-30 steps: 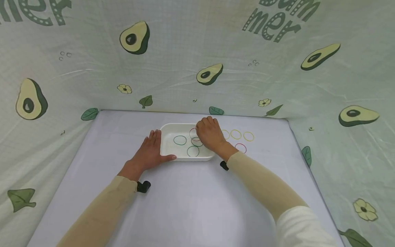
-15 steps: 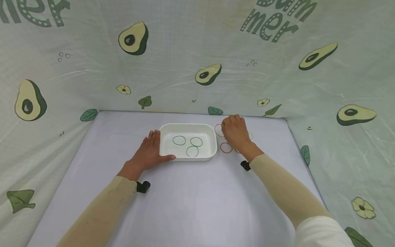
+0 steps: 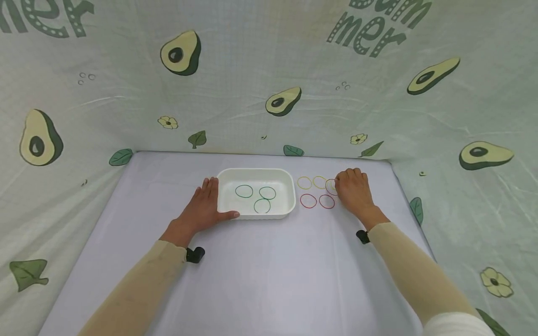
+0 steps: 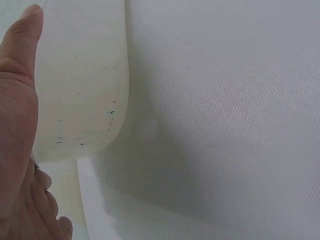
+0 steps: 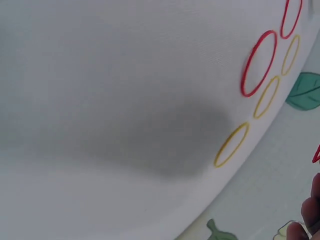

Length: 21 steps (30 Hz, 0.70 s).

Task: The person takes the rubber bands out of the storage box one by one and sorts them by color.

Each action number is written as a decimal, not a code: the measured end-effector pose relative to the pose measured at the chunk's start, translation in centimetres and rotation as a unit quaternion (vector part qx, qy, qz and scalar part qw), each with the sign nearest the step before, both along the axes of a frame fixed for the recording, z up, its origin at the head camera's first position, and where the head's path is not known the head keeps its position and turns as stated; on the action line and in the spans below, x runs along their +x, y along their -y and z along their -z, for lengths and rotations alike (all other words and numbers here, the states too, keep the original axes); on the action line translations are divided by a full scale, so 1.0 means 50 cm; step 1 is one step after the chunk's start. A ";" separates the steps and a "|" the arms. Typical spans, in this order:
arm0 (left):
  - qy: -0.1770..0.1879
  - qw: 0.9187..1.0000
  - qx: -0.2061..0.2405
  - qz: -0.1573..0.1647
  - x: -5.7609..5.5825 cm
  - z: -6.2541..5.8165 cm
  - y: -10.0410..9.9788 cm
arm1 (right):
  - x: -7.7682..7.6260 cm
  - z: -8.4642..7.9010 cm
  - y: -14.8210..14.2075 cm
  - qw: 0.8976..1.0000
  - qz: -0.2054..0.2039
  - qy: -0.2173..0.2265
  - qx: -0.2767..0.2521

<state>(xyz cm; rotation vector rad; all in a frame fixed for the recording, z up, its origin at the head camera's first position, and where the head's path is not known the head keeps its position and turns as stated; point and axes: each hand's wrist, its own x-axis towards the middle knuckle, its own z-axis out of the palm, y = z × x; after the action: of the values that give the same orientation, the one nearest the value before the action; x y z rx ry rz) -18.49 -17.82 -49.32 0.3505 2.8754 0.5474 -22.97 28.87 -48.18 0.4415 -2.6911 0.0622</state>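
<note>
My right hand pinches a red rubber band, which hangs from the fingertips over the row of yellow rubber bands. In the right wrist view only a few fingertips and a sliver of the red band show at the right edge. Two other red rubber bands lie in front of the yellow ones. My left hand rests against the left end of a white tray, its fingers straight and its thumb along the front rim. Inside the tray lie three green rubber bands.
A white cloth-covered table carries everything. Behind it and at the sides hangs a pale green curtain printed with avocados and leaves. The tray stands between the left hand and the loose bands.
The right hand has moved right, out of the tray and over the yellow bands, carrying the red rubber band along. The left hand and tray have stayed put.
</note>
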 end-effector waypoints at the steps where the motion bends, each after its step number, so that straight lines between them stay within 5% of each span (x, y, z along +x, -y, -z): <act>1: 0.000 1.000 0.000 0.001 0.000 -0.001 0.000 | 0.003 0.004 -0.011 1.000 0.002 0.002 0.004; 11: 0.007 1.000 0.007 0.003 0.004 -0.011 0.001 | 0.027 0.042 -0.080 0.999 0.014 0.025 0.037; 21: 0.013 1.000 0.006 0.002 0.004 -0.010 -0.001 | 0.035 0.056 -0.098 0.991 0.046 0.114 0.057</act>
<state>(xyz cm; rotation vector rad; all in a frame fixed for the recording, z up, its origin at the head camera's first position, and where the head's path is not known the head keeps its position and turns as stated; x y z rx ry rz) -18.30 -17.79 -48.80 0.3492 2.8469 0.5640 -21.24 33.78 -50.96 0.3635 -2.9467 -0.0740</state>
